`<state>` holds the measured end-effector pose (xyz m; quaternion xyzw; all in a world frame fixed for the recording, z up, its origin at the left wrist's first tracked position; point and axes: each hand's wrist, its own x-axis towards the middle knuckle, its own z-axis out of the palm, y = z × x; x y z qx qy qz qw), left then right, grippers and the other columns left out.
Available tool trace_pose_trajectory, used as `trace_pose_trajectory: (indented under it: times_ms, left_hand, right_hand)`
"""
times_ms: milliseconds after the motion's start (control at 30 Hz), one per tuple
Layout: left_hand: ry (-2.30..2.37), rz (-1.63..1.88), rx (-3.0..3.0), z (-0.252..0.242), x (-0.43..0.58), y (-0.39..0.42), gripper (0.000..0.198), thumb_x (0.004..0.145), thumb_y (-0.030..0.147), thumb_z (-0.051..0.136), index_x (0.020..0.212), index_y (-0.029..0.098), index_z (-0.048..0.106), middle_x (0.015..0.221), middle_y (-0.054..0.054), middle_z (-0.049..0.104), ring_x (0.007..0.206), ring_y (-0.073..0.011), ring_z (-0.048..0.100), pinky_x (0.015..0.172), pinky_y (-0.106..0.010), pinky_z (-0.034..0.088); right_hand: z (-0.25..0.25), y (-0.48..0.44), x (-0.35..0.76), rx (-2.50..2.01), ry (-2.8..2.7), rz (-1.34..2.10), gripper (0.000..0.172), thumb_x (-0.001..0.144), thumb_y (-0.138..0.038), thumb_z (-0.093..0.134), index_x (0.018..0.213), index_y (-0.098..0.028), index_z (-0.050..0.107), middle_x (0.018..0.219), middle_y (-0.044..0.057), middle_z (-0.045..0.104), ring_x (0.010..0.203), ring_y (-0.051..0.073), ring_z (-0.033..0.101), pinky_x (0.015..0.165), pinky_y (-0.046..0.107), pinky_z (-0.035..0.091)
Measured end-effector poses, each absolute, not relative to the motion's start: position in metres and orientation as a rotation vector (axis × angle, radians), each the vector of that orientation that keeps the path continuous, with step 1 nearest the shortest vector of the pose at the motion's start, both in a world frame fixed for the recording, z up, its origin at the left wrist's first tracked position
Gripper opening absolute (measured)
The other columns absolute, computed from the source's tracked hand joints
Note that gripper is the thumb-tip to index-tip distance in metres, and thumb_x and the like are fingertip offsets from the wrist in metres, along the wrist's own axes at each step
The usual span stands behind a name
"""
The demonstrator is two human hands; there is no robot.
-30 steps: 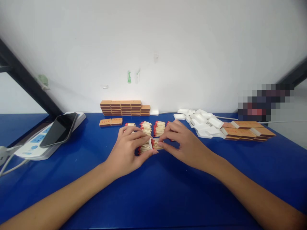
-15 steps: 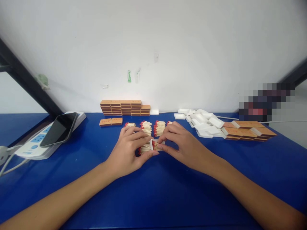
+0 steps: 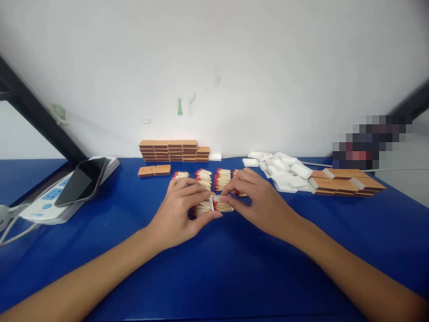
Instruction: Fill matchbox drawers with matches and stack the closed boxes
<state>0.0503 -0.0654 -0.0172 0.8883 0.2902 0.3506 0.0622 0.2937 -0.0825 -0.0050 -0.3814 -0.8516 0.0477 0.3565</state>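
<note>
A white matchbox tray [image 3: 231, 208] filled with red-headed matches [image 3: 221, 205] is in the middle. My left hand [image 3: 182, 208] is closed on the tray's left end, thumb at the near side and fingers at the far side. My right hand [image 3: 253, 197] bends over the right part, its thumb and forefinger pinched at the tray's far edge, touching the matches there. Under my left fingers lies a pile of loose matches [image 3: 202, 208], partly covered. Further piles of matches [image 3: 222, 180] lie just behind my hands, one partly hidden by my right hand.
Stacked matchboxes [image 3: 167, 151] stand against the wall, with two boxes [image 3: 154, 171] in front. White trays [image 3: 284, 172] are heaped at the right beside matchbox sleeves [image 3: 338, 183]. A phone [image 3: 82, 181] rests on a power strip [image 3: 50, 201] at the left. The table [image 3: 214, 273] is blue.
My right thumb has drawn back from over the tray, so more of the matches and the tray's right end show. My left hand has stayed in place.
</note>
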Motion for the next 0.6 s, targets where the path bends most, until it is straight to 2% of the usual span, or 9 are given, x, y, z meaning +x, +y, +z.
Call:
trace_pose_trajectory:
  times_ms: [400,600]
  left_hand:
    - [0.894,1.056,2.635,-0.0174,0.0516,-0.0665,0.033,0.092,0.047,0.080,0.115,0.023,0.077,0.107,-0.004,0.079,0.113,-0.0260,0.065,0.107,-0.048,0.043]
    - [0.870,1.024,2.645,-0.0174,0.0511,-0.0675,0.031,0.094,0.046,0.078,0.115,0.024,0.076,0.110,-0.003,0.078,0.114,-0.0256,0.064,0.106,-0.047,0.044]
  right_hand:
    - [-0.0027,-0.0828,0.2955,-1.030,-2.207,0.153,0.006,0.100,-0.024,0.069,0.094,-0.022,0.065,0.091,0.003,0.063,0.090,0.021,0.054,0.081,0.037,0.045]
    - [-0.0030,-0.0822,0.2971,-1.045,-2.229,0.179,0.008,0.098,-0.018,0.070,0.092,-0.022,0.066,0.093,0.003,0.063,0.090,0.020,0.056,0.081,0.035,0.046]
